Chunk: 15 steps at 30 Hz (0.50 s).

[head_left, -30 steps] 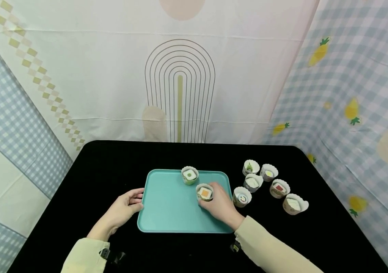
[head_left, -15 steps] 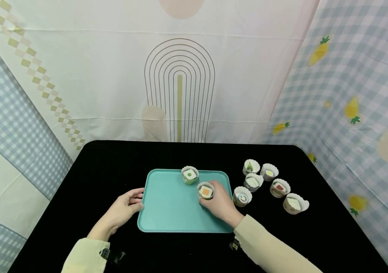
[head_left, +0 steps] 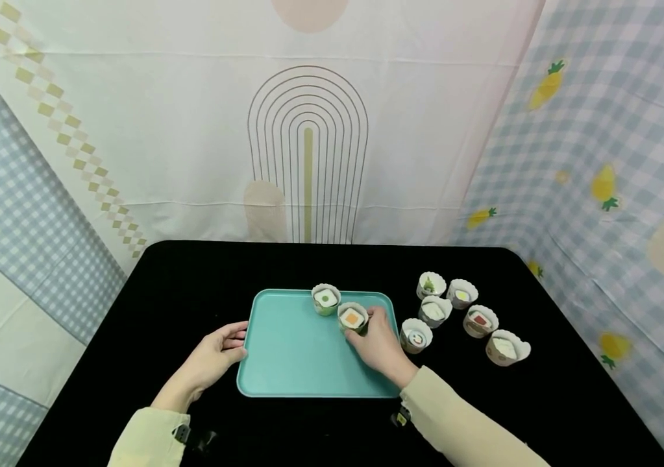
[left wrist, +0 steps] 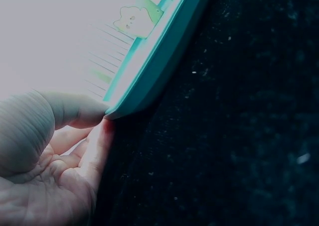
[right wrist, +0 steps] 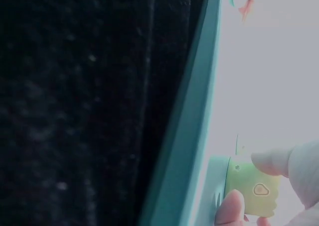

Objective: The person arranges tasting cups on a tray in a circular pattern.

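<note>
My right hand [head_left: 383, 344] holds a paper baking cup [head_left: 352, 319] at its right side, on the tray's right part. Inside it lies a white square piece with an orange patch. In the right wrist view this baking cup [right wrist: 251, 188] looks green, with fingers on it. Just behind it to the left stands another baking cup [head_left: 325, 300], with a green-dotted white piece. Both are on the turquoise tray [head_left: 285, 363]. My left hand [head_left: 208, 359] pinches the tray's left edge; the left wrist view has the thumb above the tray rim [left wrist: 144, 81] and a finger below.
Several more baking cups stand right of the tray on the black table [head_left: 191, 285]. The nearest, a baking cup with a round face piece [head_left: 416, 336], is close beside the right hand and tray edge. A patterned curtain [head_left: 425, 143] hangs behind the table.
The held baking cup has shifted slightly back and right, closer to the green-dotted one. My right fingers have loosened a little around it. The left hand stays at the tray edge.
</note>
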Available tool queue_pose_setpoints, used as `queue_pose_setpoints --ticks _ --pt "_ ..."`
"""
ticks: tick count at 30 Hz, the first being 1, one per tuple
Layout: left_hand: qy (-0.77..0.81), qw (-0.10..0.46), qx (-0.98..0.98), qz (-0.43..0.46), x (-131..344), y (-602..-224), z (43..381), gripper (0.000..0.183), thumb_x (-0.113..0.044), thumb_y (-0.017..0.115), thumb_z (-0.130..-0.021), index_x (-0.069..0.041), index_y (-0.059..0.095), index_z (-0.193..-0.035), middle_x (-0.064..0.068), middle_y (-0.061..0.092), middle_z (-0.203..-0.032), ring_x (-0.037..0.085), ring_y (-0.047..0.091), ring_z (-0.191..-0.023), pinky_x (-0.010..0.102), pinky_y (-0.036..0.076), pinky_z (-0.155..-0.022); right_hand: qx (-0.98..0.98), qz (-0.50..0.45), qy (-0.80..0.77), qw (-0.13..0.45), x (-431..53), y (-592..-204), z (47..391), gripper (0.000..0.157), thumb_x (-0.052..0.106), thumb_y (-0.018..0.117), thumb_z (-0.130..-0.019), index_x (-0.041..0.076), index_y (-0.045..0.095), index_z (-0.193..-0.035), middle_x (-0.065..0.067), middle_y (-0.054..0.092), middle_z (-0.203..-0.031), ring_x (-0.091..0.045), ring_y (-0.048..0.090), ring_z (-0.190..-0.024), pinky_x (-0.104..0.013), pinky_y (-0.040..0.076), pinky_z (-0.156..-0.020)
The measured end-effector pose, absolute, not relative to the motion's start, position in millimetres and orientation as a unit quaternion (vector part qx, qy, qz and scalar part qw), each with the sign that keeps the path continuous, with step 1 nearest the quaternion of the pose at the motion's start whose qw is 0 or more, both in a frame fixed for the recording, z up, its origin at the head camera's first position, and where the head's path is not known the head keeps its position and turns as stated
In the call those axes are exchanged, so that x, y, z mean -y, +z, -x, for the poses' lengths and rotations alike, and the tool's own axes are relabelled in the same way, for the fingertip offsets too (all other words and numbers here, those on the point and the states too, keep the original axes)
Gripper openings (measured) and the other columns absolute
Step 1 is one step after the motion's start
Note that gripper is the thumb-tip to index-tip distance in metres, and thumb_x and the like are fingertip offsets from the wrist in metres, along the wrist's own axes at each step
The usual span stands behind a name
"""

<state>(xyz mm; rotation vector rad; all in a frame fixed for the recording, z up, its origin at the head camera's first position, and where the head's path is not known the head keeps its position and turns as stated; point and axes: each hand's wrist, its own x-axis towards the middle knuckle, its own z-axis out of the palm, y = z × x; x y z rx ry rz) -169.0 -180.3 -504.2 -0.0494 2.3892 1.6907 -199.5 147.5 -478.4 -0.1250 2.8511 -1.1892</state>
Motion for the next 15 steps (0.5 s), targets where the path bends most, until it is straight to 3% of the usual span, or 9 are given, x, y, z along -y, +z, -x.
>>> queue_pose_setpoints --ticks 15 --pt "0.571 0.106 -0.814 0.014 180.5 -505.2 169.5 0.052 -0.006 0.061 -0.094 -0.014 0.045 -0.143 0.009 0.052 -0.127 0.023 0.053 -0.109 0.040 0.049 -0.090 -0.922 0.047 -0.385 0.013 -146.7 -478.1 205.5 0.056 0.024 0.066 -0.093 -0.001 0.036 -0.133 -0.020 0.047 -0.117 -0.028 0.054 -0.098 -0.044 0.048 -0.078"
